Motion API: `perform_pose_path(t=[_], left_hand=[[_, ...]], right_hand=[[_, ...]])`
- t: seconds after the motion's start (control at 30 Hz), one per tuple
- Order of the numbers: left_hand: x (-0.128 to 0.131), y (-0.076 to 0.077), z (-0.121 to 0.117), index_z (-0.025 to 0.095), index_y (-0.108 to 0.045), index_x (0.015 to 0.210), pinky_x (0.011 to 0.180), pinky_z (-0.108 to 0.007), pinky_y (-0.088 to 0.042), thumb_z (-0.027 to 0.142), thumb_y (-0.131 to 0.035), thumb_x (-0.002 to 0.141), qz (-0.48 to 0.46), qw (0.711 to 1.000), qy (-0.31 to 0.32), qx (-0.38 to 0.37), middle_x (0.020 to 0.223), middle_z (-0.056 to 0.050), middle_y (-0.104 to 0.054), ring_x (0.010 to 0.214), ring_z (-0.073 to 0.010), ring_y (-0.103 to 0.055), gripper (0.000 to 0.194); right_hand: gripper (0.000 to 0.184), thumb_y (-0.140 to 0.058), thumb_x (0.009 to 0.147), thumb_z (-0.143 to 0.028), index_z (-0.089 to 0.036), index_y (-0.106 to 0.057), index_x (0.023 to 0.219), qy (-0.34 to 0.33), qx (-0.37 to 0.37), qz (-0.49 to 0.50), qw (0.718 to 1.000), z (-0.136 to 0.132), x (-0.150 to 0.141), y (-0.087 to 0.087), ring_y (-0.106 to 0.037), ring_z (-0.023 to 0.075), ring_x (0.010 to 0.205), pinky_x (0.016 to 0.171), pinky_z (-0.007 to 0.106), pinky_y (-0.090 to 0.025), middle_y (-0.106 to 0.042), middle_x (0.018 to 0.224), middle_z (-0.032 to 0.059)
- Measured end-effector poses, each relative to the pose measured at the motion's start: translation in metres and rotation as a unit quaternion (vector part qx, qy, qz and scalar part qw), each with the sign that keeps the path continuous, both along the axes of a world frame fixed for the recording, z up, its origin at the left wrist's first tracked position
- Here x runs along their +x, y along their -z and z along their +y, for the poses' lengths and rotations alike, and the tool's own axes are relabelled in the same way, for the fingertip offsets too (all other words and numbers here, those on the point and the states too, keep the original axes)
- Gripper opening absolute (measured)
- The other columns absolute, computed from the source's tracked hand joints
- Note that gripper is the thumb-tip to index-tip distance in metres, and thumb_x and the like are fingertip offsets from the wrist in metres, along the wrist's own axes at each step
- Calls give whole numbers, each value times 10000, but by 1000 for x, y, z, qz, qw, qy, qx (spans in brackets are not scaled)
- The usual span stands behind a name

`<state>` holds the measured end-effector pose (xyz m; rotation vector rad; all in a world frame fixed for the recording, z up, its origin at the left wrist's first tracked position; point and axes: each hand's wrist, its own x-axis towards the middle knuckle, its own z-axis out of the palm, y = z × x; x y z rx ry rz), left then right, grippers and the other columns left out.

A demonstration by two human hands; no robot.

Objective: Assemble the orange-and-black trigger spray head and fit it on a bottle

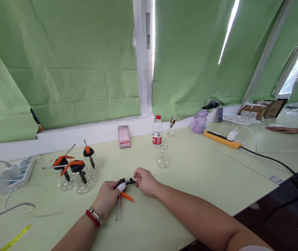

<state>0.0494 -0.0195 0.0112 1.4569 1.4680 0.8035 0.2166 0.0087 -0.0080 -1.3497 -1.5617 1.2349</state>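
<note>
My left hand (pixel 108 198) is closed around a black and orange spray-head part (pixel 124 190) with a metal tube hanging down toward the table; a white wrap shows on one finger. My right hand (pixel 145 181) pinches the black tip of the same part from the right. Both hands rest low over the pale green table (pixel 190 174), near its front edge. A red bracelet and a metal one sit on my left wrist.
Three clear glass bottles with black and orange spray heads (pixel 77 169) stand to the left. An empty glass bottle (pixel 163 157), a water bottle (pixel 157 131), a purple jug (pixel 199 121), a yellow power strip (pixel 222 139) and a white power strip (pixel 10 174) are around. Another person's hand (pixel 284 129) lies far right.
</note>
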Motion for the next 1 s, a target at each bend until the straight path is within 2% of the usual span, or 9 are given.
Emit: perform_pose_path(t=[0.2, 0.37, 0.53, 0.73, 1.0], left_hand=[[-2, 1, 1, 151, -567, 540, 478, -239, -198, 634, -608, 572, 11, 1000, -2, 5, 478, 74, -287, 482, -93, -248, 485], [-1, 4, 2, 148, -595, 576, 487, -244, -226, 632, -608, 582, -1, 1000, -1, 6, 486, 64, -330, 490, -104, -284, 484], [2, 5, 2, 143, -602, 573, 493, -249, -243, 647, -617, 549, -5, 1000, -9, 9, 486, 58, -354, 490, -107, -301, 505], [1, 6, 4, 129, -635, 640, 494, -241, -251, 615, -613, 579, -4, 1000, -13, 1, 500, 60, -356, 498, -104, -302, 489], [1, 3, 3, 137, -627, 608, 492, -239, -264, 599, -621, 579, -9, 1000, -14, 2, 502, 59, -366, 501, -105, -312, 462]], right_hand=[[98, -504, 788, -107, -180, -563, 817, 0, -4, -14, 1000, -1, 1, -3, -507, 108, 580, 553, 216, -350, -544, 605, -19], [178, -503, 796, -111, -190, -569, 941, -8, -9, -10, 1000, 1, 1, 1, -533, 116, 614, 581, 224, -367, -558, 629, -17], [98, -508, 799, -140, -165, -603, 809, -8, 19, -19, 1000, 3, 0, 7, -527, 116, 591, 572, 232, -375, -558, 618, 0], [111, -504, 792, -114, -191, -566, 843, 0, 12, -11, 1000, 2, 0, 3, -503, 105, 573, 543, 212, -357, -543, 614, -20], [111, -491, 801, -104, -190, -546, 843, -2, 10, -12, 1000, 0, 1, 1, -478, 96, 555, 520, 200, -336, -532, 616, -22]])
